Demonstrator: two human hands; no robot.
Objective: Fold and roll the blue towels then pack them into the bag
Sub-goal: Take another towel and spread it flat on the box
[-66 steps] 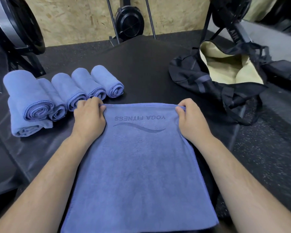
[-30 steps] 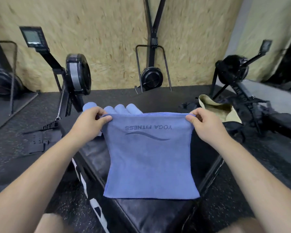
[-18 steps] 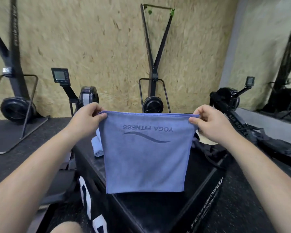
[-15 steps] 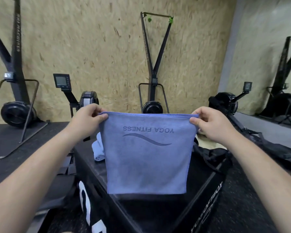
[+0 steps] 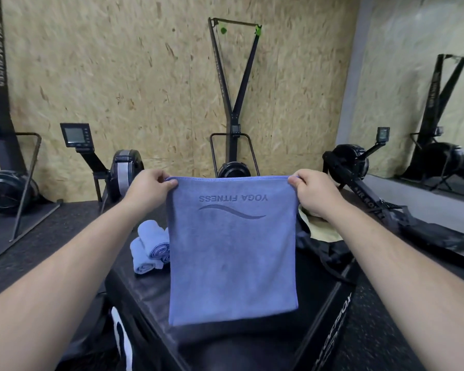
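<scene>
Two-handed, pinching blue towel by its top corners: left hand and right hand each with fingers curled tight on cloth. Hanging flat over black box. On box's left part, rolled towels; on its right, bag.

- The flat blue microfibre towel hangs across the middle of the black padded box top, blocking the way ahead.
- Just left of it lie rolled blue towels; just right, a black bag with cream lining.
- Bare box top shows beneath the hem.
</scene>
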